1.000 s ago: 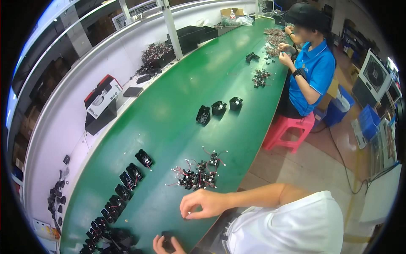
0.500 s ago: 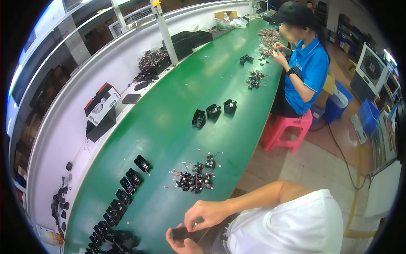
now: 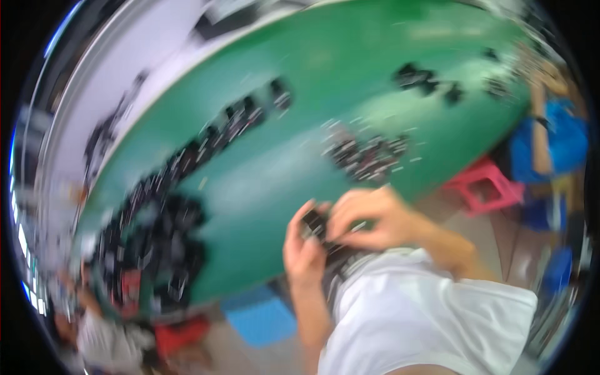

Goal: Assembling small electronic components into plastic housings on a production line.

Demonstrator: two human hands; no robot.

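The view is smeared by motion. My left hand (image 3: 304, 259) grips a small black plastic housing (image 3: 314, 224) between thumb and fingers, over the near edge of the green table. From the right, my right hand (image 3: 374, 215) meets the housing with its fingers pinched at the side of it; anything within that pinch is too blurred to name. Just beyond my hands lies a heap of small black parts with wires (image 3: 365, 153). A slanting row of black housings (image 3: 197, 150) runs across the table on the left, ending near a large black pile (image 3: 165, 244).
Several black housings (image 3: 425, 78) stand farther right on the green table (image 3: 262, 181). A co-worker in a blue shirt (image 3: 550, 140) sits at the far right, by a pink stool (image 3: 484, 186). Another person (image 3: 103, 331) is at lower left. A blue stool (image 3: 259, 315) stands below the table edge.
The view has swung left and down, bringing the large black pile and a second person into sight. My hands appear higher, with the housing still in the left one.
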